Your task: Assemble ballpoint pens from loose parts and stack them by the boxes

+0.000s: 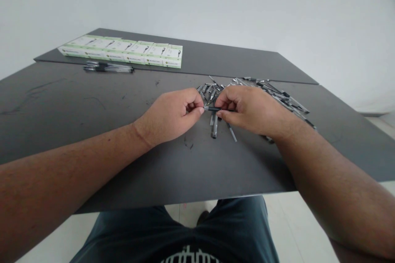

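Note:
Between my two hands a black-gripped pen [211, 109] lies level, a little above the table. My left hand [176, 111] pinches its left end between thumb and forefinger. The thumb and forefinger of my right hand [247, 107] close on the dark barrel. Just beneath and behind my fingers spreads a pile of pen parts [210, 89], such as clear caps and barrels, partly hidden by my right hand. One pen cap [214, 129] points toward me below the pen, and a thin tube [231, 132] lies beside it.
A row of several white and green boxes [132, 58] stands at the back left. In front of them lies a bundle of pens [108, 67]. More pen barrels [286, 100] are strewn right of my right hand on the dark grey table [185, 176].

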The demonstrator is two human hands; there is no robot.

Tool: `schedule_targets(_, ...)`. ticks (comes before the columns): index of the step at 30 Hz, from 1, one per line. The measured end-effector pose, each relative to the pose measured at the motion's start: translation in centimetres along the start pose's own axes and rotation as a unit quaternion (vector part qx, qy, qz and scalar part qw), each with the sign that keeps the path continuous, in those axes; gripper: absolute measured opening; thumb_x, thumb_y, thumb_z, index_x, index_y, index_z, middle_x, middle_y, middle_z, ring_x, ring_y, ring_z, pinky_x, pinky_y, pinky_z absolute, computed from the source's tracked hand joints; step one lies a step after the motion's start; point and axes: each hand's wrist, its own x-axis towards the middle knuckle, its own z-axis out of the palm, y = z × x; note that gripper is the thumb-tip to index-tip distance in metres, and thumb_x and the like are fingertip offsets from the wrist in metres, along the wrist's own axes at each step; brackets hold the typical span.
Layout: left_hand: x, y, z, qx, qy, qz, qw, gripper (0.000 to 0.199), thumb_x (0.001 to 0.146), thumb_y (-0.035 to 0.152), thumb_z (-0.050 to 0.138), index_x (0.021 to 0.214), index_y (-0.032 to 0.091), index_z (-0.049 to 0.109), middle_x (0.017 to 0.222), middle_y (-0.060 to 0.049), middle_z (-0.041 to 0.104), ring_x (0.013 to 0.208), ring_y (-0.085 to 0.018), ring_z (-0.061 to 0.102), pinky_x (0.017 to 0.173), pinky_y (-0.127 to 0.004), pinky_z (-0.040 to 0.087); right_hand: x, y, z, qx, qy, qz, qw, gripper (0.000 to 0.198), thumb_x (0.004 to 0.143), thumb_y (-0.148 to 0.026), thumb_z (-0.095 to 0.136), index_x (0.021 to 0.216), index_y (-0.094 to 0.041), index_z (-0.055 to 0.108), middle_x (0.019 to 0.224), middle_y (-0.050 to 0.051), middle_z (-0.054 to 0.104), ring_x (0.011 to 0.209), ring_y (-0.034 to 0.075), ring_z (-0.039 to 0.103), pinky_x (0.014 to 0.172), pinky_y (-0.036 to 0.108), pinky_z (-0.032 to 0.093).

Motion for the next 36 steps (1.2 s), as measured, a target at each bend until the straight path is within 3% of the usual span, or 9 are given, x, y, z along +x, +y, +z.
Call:
schedule_targets(7, -0.01, -0.19, 0.13, 0.004, -0.012, -0.001, 1.000, 0.009, 0.100, 0.031, 0.066, 0.097, 0.025, 0.073, 0.088, 0.000, 0.079, 0.080, -0.021, 0.072, 0.082, -0.034, 0.054, 0.11, 0.38, -0.15, -0.044, -0.046, -0.041, 0.997, 0.020, 0.108, -0.026, 0.065, 0.112, -0.024, 0.085, 0.105, 0.007, 0.089, 0.092, 0.025, 0.077, 0.082, 0.037, 0.051)
schedule_targets(13, -0.02, -0.31, 0.16, 0.000, -0.009, -0.001, 1.000, 0.009, 0.100, 0.031, 0.067, 0.096, 0.025, 0.072, 0.087, 0.000, 0.078, 0.080, -0.021, 0.071, 0.080, -0.034, 0.052, 0.10, 0.36, -0.12, -0.012, -0.034, -0.002, 0.999, 0.009, 0.096, -0.027, 0.080, 0.105, -0.026, 0.081, 0.094, 0.002, 0.085, 0.082, 0.022, 0.073, 0.075, 0.035, 0.049)
schedule_targets(17, -0.01, -0.38, 0.19, -0.007, -0.010, 0.007, 1.000, 0.009, 0.100, 0.030, 0.066, 0.097, 0.025, 0.071, 0.087, 0.000, 0.078, 0.080, -0.021, 0.071, 0.078, -0.034, 0.051, 0.14, 0.45, -0.11, -0.042, -0.054, -0.030, 0.997, 0.020, 0.108, -0.030, 0.065, 0.106, -0.025, 0.085, 0.100, 0.006, 0.087, 0.090, 0.025, 0.076, 0.081, 0.038, 0.050)
schedule_targets(23, 0.01, -0.27, 0.19, -0.007, -0.015, 0.006, 1.000, 0.010, 0.100, 0.032, 0.066, 0.096, 0.025, 0.071, 0.086, 0.000, 0.078, 0.078, -0.021, 0.070, 0.079, -0.035, 0.052, 0.10, 0.42, -0.05, -0.021, -0.041, -0.003, 0.999, 0.012, 0.100, -0.031, 0.078, 0.108, -0.025, 0.083, 0.096, 0.003, 0.085, 0.082, 0.023, 0.073, 0.076, 0.035, 0.048)
schedule_targets(28, 0.00, -0.28, 0.25, -0.007, -0.015, 0.007, 1.000, 0.009, 0.100, 0.031, 0.066, 0.096, 0.025, 0.071, 0.086, 0.000, 0.078, 0.077, -0.020, 0.070, 0.078, -0.035, 0.051, 0.18, 0.33, -0.09, -0.029, -0.057, -0.025, 0.998, 0.024, 0.111, -0.033, 0.064, 0.106, -0.024, 0.085, 0.097, 0.007, 0.086, 0.088, 0.025, 0.074, 0.081, 0.036, 0.049)
schedule_targets(32, -0.09, -0.40, 0.32, -0.003, -0.010, 0.017, 1.000, 0.010, 0.100, 0.031, 0.066, 0.095, 0.024, 0.070, 0.085, 0.000, 0.077, 0.076, -0.020, 0.070, 0.076, -0.034, 0.050, 0.20, 0.22, -0.16, -0.009, -0.049, 0.002, 0.999, 0.016, 0.102, -0.033, 0.075, 0.110, -0.022, 0.082, 0.099, 0.005, 0.086, 0.084, 0.022, 0.072, 0.078, 0.034, 0.047)
schedule_targets(36, -0.21, -0.50, 0.31, 0.000, -0.010, 0.030, 1.000, 0.010, 0.101, 0.030, 0.064, 0.097, 0.023, 0.071, 0.085, 0.001, 0.077, 0.076, -0.019, 0.069, 0.077, -0.033, 0.050, 0.25, 0.06, -0.30, -0.030, -0.076, -0.009, 0.997, 0.029, 0.112, -0.036, 0.059, 0.106, -0.022, 0.084, 0.101, 0.008, 0.086, 0.091, 0.024, 0.074, 0.083, 0.035, 0.047)
